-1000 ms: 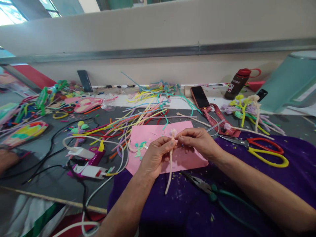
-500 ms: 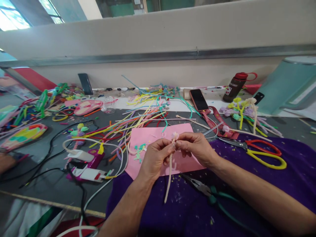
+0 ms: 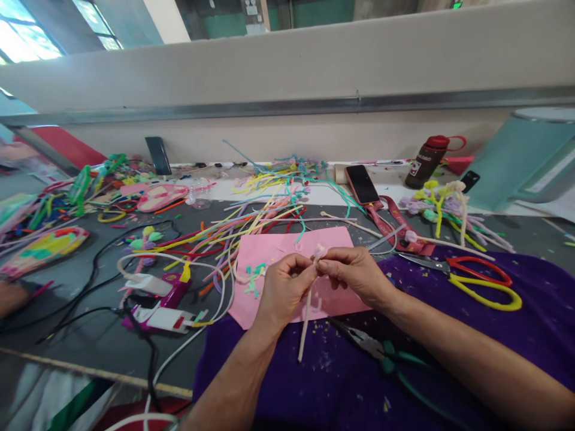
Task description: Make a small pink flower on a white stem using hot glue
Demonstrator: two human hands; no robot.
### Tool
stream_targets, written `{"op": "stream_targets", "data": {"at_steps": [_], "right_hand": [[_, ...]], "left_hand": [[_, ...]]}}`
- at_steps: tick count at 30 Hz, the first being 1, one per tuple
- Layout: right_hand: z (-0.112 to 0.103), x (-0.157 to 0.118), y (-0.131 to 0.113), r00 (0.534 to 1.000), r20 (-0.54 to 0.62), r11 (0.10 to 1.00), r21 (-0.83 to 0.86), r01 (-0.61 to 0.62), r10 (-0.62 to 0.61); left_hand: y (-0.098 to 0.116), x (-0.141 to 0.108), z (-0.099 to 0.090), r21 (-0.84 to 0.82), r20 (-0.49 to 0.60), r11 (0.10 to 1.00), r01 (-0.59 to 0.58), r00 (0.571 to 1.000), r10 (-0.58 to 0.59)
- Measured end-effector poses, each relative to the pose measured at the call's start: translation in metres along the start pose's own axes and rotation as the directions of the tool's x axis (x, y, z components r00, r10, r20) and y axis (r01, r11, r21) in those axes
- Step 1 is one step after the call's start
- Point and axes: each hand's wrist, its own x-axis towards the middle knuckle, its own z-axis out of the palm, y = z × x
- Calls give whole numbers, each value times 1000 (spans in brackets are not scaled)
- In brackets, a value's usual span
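Note:
Between my two hands is a cream pipe cleaner (image 3: 305,328), its long tail hanging down toward me. A small pale pink fluffy tuft (image 3: 319,251) sticks up at its top end. My left hand (image 3: 287,286) pinches the stem between thumb and forefinger. Fingertips of my right hand (image 3: 353,269) close on it just under the tuft; the exact contact is partly hidden. Beneath both hands lies a pink sheet (image 3: 269,244), with short green and yellow clippings (image 3: 254,279) on its left part. Long-nose pliers (image 3: 381,353) with green handles rest on the purple cloth (image 3: 278,383) nearby.
Scissors (image 3: 467,273) with red and yellow handles lie at right. Loose pipe cleaners (image 3: 260,218) spread behind the sheet. A phone (image 3: 363,184), a brown bottle (image 3: 424,163) and a teal jug (image 3: 523,158) stand farther back. Cables and a purple power strip (image 3: 164,302) occupy the left. Another person's hand (image 3: 13,297) shows there.
The tuft now stands more upright above my fingertips, and the hanging tail has shifted slightly up. Both hands keep their pinch. The whole view has tilted a little.

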Motion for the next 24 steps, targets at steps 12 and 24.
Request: {"op": "stream_targets", "data": {"at_steps": [12, 24], "right_hand": [[-11, 3, -9, 969, 199, 988, -79, -132, 145], [-44, 9, -25, 953, 298, 998, -8, 55, -50]], "left_hand": [[5, 1, -1, -155, 38, 985, 81, 996, -76], [9, -4, 1, -117, 272, 969, 219, 945, -181]]}}
